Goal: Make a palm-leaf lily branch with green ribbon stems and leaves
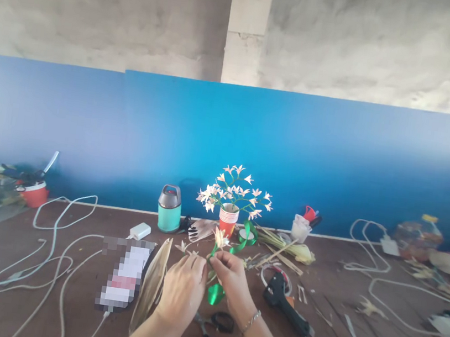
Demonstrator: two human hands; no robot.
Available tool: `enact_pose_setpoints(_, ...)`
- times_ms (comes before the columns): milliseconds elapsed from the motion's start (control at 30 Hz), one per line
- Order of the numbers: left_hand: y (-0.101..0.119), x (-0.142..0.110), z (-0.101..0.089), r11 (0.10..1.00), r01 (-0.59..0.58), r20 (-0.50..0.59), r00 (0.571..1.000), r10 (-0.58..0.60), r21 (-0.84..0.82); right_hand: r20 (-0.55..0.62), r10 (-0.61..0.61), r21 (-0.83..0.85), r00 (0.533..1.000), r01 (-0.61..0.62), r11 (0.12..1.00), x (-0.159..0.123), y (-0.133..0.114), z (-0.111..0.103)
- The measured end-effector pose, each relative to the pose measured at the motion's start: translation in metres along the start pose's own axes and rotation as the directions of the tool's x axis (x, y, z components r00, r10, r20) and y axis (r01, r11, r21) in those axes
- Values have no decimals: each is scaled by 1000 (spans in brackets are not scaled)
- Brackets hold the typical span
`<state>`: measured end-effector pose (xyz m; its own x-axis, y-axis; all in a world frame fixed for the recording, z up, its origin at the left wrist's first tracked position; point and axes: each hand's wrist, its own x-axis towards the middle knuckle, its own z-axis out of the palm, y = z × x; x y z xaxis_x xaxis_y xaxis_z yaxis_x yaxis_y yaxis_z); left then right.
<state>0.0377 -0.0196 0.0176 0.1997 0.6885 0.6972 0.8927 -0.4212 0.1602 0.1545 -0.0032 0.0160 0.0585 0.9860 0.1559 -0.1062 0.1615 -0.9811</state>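
Observation:
A pale cream handmade flower on a green stem stands upright between my hands. My left hand is closed at the base of the stem, its fingertips partly hidden. Thumb and fingers of my right hand pinch the stem from the other side. Shiny green ribbon hangs just below my fingers; whether I grip it too, I cannot tell. Beyond my hands, a red paper cup holds a spray of similar flowers. Scissors lie under my wrists.
A dried husk and a phone lie to the left, near a teal flask. On the right are a black glue gun, dried stalks and a ribbon roll. White cables trail across the table.

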Motion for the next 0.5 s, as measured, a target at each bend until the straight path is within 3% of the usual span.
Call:
enact_pose_setpoints(233,0,11,-8,987,135,141,982,-122,-88,-21,-72,-10,997,72,997,0,-3,-3)
enact_pose_setpoints(500,3,12,-2,921,221,148,972,-182,-320,-47,-199,-143,979,191,971,2,-5,-6)
